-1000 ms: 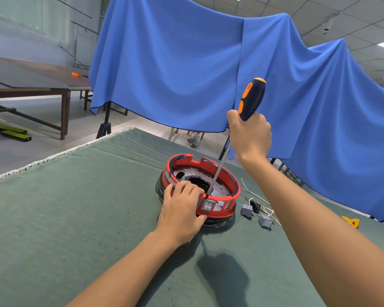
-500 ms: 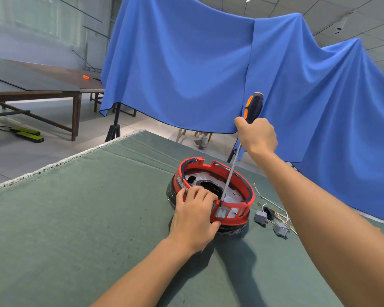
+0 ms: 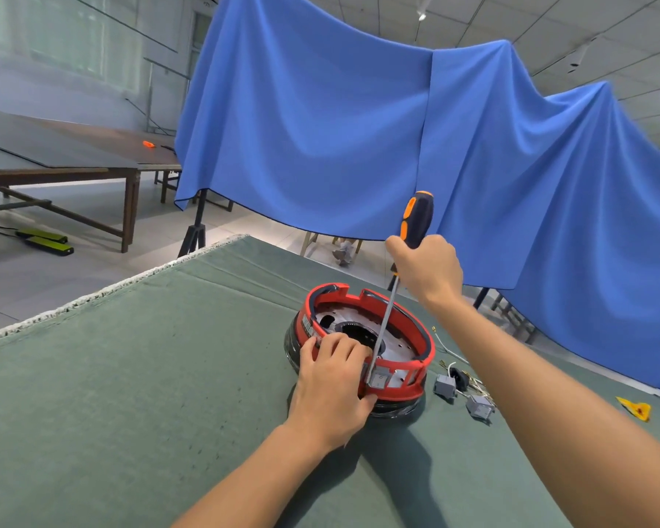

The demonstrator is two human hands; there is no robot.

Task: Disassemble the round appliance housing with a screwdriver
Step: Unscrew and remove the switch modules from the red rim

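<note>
Your right hand (image 3: 429,270) is wrapped round the screwdriver (image 3: 416,217) handle, shaft slanting down into the round housing (image 3: 416,337), tip near the front wall by a grey switch block (image 3: 378,377). Your left hand (image 3: 334,390) clamps the near rim, fingers curled over the red ring. The housing sits on the green table cover (image 3: 130,375), loose grey parts (image 3: 444,386) just beside it. It looks like light, rigid plastic that would likely slide or tip under pressure, so hold the rim close to the tip.
</note>
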